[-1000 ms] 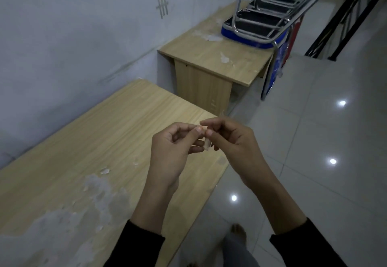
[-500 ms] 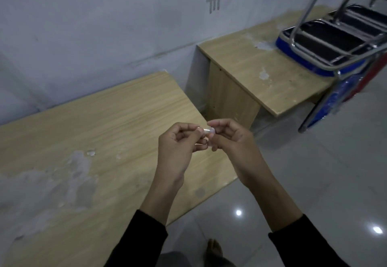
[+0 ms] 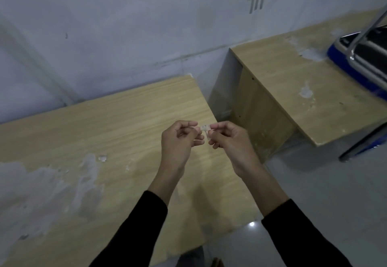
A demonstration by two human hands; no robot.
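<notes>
While pinching, press lightly and evenly

As the left hand [image 3: 180,141] and right hand [image 3: 229,141] both pinch the clear piece [image 3: 204,128] above the table [image 3: 104,124], near its right edge, small, even fingertip pressure should stop it slipping.

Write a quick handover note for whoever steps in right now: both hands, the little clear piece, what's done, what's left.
Left hand: pinches one end of the small clear plastic piece.
Right hand: pinches the other end.
Piece is in the air over the right edge of the light wooden table.
Done: piece is up, held between both hands.
Left: probably finish working it and set it down; details too small to tell.
</notes>
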